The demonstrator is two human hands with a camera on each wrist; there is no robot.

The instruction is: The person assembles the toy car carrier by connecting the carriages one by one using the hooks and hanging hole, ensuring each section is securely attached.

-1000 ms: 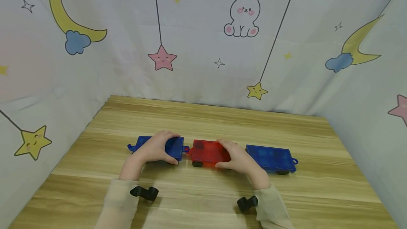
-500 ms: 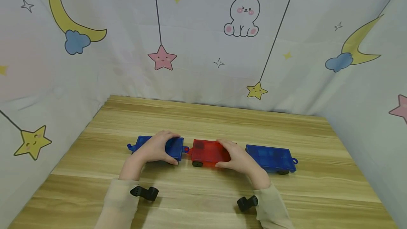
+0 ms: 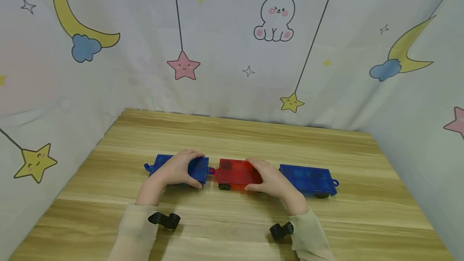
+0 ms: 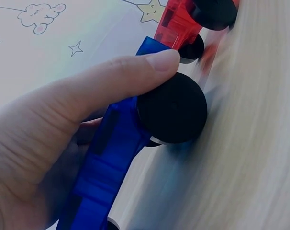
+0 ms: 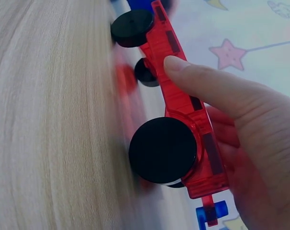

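Observation:
In the head view, three flat see-through toy train wagons stand in a row on their wheels. My left hand (image 3: pixel 177 168) grips the left blue wagon (image 3: pixel 198 169) across its width, thumb on the near side. The red wagon (image 3: pixel 235 173) in the middle is held the same way by my right hand (image 3: pixel 270 179). Between these two, the blue ring and the red coupling (image 3: pixel 214 171) overlap. The right blue wagon (image 3: pixel 308 178) is untouched; my right hand hides its red-side coupling there. In the right wrist view, a blue coupling piece (image 5: pixel 221 209) meets the red wagon's end.
The wagons stand on a wood-grain table (image 3: pixel 224 216). Behind and at both sides hangs a white cloth (image 3: pixel 232 104) printed with stars, moons and a rabbit. A black wrist camera (image 3: pixel 164 220) sits on the left sleeve, and another black camera (image 3: pixel 281 231) on the right.

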